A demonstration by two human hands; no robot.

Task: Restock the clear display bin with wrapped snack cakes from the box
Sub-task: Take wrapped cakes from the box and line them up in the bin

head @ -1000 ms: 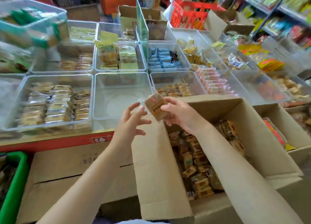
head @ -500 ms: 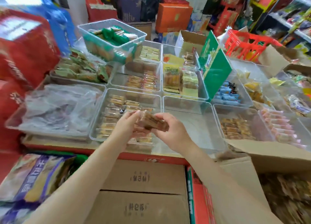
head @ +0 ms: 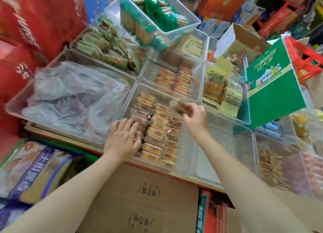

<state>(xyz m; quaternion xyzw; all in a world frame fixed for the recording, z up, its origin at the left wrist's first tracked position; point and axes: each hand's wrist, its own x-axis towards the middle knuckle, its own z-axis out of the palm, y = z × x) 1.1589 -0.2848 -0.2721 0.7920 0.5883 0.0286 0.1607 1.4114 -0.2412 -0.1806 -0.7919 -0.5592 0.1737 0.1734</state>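
Having parted since half a second ago, when both were meeting on one cake in front of the bins. Now reaching down with the left hand (head: pixel 122 141), fingers fairly straight and spread, palm down, pressing on the near-left rows of wrapped snack cakes (head: pixel 158 127) inside the clear display bin (head: pixel 138 91). Holding up with the right hand (head: pixel 195 117), fingers curled round one held cake (head: pixel 181 107), pinching it above the bin's right edge. Showing a single brown cake in that grip, its long axis running from upper left to lower right, clear wrapper end sticking out to the upper left. Lying flat in about three columns inside the bin, too many and too blurred for an exact count, each packed cake's long axis running roughly left to right. Sitting just right of that bin, one clear bin (head: pixel 227 145) with little visible inside. Sitting just left, one bin holding a crumpled plastic bag (head: pixel 73 96). Standing behind, one tilted bin of green-wrapped snacks (head: pixel 157 17). Leaning at the right, one green carton (head: pixel 274 85). Lying below the shelf edge, closed cardboard boxes (head: pixel 139 197).
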